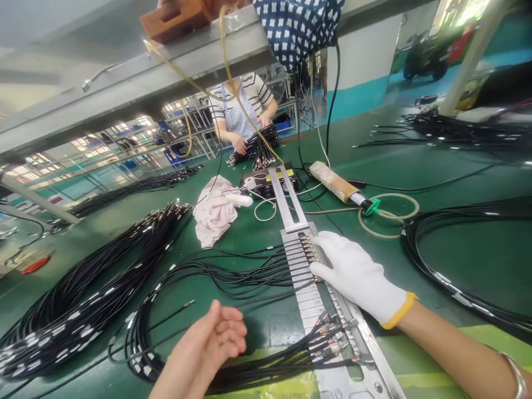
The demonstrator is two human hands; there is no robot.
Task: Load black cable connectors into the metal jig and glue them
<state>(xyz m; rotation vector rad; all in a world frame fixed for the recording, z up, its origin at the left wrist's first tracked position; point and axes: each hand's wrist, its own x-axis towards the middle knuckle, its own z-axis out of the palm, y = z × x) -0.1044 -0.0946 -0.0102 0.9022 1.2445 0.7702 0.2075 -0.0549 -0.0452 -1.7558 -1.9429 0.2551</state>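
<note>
- The right hand (358, 275), in a white glove with a yellow cuff, lay flat and spread on the metal fixture (310, 288), fingers pressed down over the row of brass connectors (308, 247) seated in its slots; it pinched nothing.
- The left hand (211, 339) was bare, palm up and loosely cupped with the fingers half curled, holding nothing, hovering near the desk's near edge just beside a loose black cable (233, 277).
- The fixture's long axis ran from the near edge away toward the far side of the desk (457, 249); the cables fed into it from the left, so the right hand was the nearer one and the left lay on the cable side.
- More connectors (332, 332) sat lower on the fixture, between the two hands.
- Farther left lay a thick cable bundle (83, 288); beyond were a pink cloth (214, 213) and a taped tool (334, 183).
- Across the desk another person's hands (241, 145) sorted cables.
</note>
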